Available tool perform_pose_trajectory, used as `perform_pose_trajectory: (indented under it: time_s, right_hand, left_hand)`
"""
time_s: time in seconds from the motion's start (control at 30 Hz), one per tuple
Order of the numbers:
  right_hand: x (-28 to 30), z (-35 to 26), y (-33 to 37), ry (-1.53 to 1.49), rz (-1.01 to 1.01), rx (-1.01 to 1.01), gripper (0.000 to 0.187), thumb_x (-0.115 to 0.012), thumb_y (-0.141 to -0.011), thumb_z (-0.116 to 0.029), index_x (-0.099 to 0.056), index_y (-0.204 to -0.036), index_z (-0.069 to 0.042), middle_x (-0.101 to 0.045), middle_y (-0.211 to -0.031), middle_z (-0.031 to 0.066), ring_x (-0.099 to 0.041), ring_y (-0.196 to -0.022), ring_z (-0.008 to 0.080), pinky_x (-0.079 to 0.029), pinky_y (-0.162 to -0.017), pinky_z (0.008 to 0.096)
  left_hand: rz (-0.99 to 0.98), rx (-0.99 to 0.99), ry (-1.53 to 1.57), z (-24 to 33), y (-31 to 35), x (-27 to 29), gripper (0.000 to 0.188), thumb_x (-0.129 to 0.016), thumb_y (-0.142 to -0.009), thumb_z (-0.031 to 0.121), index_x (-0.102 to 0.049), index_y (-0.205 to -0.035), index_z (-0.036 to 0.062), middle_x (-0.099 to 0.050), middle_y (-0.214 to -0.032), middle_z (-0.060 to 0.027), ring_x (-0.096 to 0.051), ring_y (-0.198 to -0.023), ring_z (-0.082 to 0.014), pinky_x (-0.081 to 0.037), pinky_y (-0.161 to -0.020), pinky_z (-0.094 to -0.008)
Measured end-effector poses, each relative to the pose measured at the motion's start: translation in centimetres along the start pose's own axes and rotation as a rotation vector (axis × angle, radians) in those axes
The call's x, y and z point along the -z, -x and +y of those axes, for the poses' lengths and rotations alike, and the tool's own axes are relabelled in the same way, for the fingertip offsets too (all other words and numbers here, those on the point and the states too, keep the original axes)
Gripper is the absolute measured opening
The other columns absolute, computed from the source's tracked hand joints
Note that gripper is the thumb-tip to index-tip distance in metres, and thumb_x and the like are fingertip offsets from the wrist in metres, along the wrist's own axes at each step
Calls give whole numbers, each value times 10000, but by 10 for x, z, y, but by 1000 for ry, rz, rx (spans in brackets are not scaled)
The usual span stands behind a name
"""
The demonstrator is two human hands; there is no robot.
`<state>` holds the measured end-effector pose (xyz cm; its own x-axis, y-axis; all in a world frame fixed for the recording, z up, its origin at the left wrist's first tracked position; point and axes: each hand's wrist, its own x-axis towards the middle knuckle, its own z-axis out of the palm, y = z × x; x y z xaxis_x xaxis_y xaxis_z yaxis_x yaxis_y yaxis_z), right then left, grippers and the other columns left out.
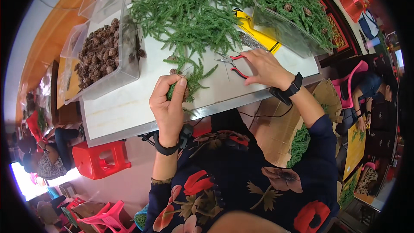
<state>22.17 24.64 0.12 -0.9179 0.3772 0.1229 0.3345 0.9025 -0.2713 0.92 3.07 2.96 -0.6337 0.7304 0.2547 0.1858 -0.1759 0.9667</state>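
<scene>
My left hand (167, 103) is closed over the near edge of the table, thumb and forefinger pinching a green artificial pine sprig (199, 77). A small brown pine cone (173, 71) shows at the fingertips, and part of the sprig is hidden under the hand. To the right, the fingers and thumb of my right hand (269, 71) hold the spread red handles of a pair of pliers (233, 62). The pliers' jaws point left, toward the sprig, low over the white tabletop (138, 116). A thin wire (227, 72) shows by the jaws.
A clear bin of pine cones (99, 56) stands at the left. Green sprigs (189, 8) are heaped at the back. Beside them are a yellow package (254, 30) and another clear bin (284, 30) with greenery. A red stool (101, 159) and co-workers are off the table.
</scene>
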Motion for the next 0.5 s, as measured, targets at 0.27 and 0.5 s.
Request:
perform_pose_trajectory:
  time_s: [0.27,0.5]
  right_hand:
    - [-15,-33,-14,238,-199,-274,553,-684,-743,-213,-472,-1206,3,-568,-1071,179,-570,-997,355,-508,-766,432]
    - [13,-42,-10,-39,-205,-449,417,-636,-734,-94,-487,-1118,-29,-580,-1025,139,-583,-899,354,-504,-741,415]
  left_hand:
    - [-24,-13,30,3,-3,1,29,-629,-879,-6,-625,-882,-35,-559,-797,-19,-485,-642,-67,-384,-565,-206]
    - [-111,213,357,1,-1,20,41,-636,-876,6,-628,-885,-33,-574,-814,-20,-499,-670,-72,-390,-598,-206]
